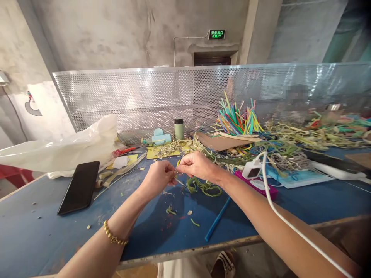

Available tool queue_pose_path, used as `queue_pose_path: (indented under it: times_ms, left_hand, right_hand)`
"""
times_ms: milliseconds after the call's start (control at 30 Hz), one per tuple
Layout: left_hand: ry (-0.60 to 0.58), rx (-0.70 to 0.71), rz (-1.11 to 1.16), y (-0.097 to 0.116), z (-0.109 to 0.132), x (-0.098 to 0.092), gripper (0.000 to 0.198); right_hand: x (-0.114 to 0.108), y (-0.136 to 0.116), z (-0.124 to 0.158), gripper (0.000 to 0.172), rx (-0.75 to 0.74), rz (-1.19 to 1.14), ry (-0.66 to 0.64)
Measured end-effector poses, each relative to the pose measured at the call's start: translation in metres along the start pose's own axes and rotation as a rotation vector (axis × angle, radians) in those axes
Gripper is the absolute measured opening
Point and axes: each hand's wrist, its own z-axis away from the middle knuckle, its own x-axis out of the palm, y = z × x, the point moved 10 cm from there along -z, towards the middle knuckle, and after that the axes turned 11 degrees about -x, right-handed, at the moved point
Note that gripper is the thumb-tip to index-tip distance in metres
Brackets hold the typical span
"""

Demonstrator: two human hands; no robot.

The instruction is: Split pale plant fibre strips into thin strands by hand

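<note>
My left hand [159, 175] and my right hand [197, 165] meet above the blue table [34, 231], both pinched on a thin green strand [176, 170] stretched between the fingertips. The strand trails down to a small green coil [204, 187] lying on the table just under my right hand. A gold bead bracelet [114, 235] circles my left wrist. Tiny green and pale scraps [170, 211] lie below the hands.
A black phone [79, 186] lies at left beside a white plastic bag [66, 146]. A blue stick [217, 218] rests near the front edge. White charger and cable [255, 168], pink box [256, 184], coloured strips [236, 117], green cup [179, 128], perforated metal screen [145, 96] behind.
</note>
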Motion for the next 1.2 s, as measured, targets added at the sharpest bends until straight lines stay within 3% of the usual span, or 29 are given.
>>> queue_pose_path:
  times_ms: [267,500,633,733,1000,1200]
  left_hand:
    - [-0.018,0.042,-0.123,0.003,0.002,0.007,0.015]
    - [0.088,0.130,-0.105,0.012,0.003,-0.005,0.011]
    - [0.071,0.098,0.068,0.005,-0.002,-0.005,0.009]
    - [0.047,0.108,0.108,0.004,-0.003,-0.002,0.007]
    - [0.050,0.137,0.063,0.003,-0.004,-0.002,0.011]
    - [0.024,0.145,0.118,0.003,-0.006,-0.001,0.016]
  right_hand:
    - [0.011,0.002,-0.003,0.026,-0.007,0.117,0.019]
    - [0.011,-0.058,0.009,0.033,-0.345,0.178,-0.155]
    - [-0.038,-0.040,0.006,0.032,-0.260,0.320,0.148]
    - [-0.052,-0.024,0.004,0.017,-0.218,0.303,0.268]
    - [-0.022,-0.030,0.000,0.010,-0.309,0.362,0.171]
    - [-0.018,-0.034,0.002,0.011,-0.371,0.470,0.157]
